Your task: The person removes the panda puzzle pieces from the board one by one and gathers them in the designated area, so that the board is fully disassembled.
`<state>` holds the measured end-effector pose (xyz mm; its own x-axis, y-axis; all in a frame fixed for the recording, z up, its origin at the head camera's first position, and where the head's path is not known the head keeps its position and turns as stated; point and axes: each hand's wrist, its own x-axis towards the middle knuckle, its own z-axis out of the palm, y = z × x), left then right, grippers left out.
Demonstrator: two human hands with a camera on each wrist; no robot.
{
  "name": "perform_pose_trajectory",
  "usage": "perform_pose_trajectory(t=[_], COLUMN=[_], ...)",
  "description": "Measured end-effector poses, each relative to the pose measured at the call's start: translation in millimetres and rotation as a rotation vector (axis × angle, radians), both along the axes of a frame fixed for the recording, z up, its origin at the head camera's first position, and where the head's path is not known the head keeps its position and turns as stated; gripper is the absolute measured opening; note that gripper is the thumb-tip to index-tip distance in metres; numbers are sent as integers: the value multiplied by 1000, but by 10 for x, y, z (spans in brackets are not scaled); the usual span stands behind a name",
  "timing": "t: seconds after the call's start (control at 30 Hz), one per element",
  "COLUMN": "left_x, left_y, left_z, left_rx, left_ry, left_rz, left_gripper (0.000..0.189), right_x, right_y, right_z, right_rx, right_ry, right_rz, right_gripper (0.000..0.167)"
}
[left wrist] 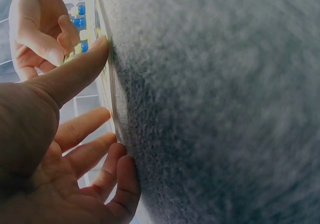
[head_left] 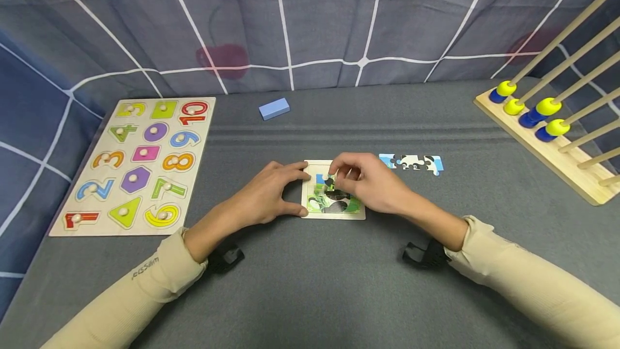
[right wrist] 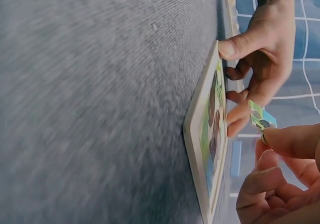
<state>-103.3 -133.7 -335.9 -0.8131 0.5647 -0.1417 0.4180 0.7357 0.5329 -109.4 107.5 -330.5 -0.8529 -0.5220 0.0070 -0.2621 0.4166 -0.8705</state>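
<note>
A small wooden jigsaw board (head_left: 339, 217) lies flat on the table, with a green, black and white picture partly filled in. My left hand (head_left: 263, 193) rests at its left edge, thumb at the near corner and fingertips toward the far one. Above the board, my right hand (head_left: 373, 183) pinches a puzzle piece (right wrist: 261, 117) between thumb and finger. That piece is green, blue and dark, and tilted clear of the board in the right wrist view. Several loose puzzle pieces (head_left: 411, 162) lie in a row just beyond the right hand.
A wooden peg board with numbers and shapes (head_left: 145, 176) lies at the left. A blue block (head_left: 274, 109) sits toward the back. On the right stands a wooden rod rack (head_left: 542, 147) with yellow and blue beads. A checked curtain (head_left: 319, 20) hangs behind the table.
</note>
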Motion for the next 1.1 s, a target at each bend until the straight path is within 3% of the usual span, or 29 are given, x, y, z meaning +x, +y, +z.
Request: perform_pose_trajectory(t=[0.47,1.1], left_x=[10,18], left_y=[6,7], left_z=[8,-6], left_rx=[-25,-5], left_ry=[-19,6], left_rz=[11,-5], left_gripper=[64,64], right_x=[55,95], right_y=[407,896], right_z=[32,-14], right_rx=[-43,25], right_ry=[-67,-55], right_rz=[-50,-135], right_gripper=[11,10])
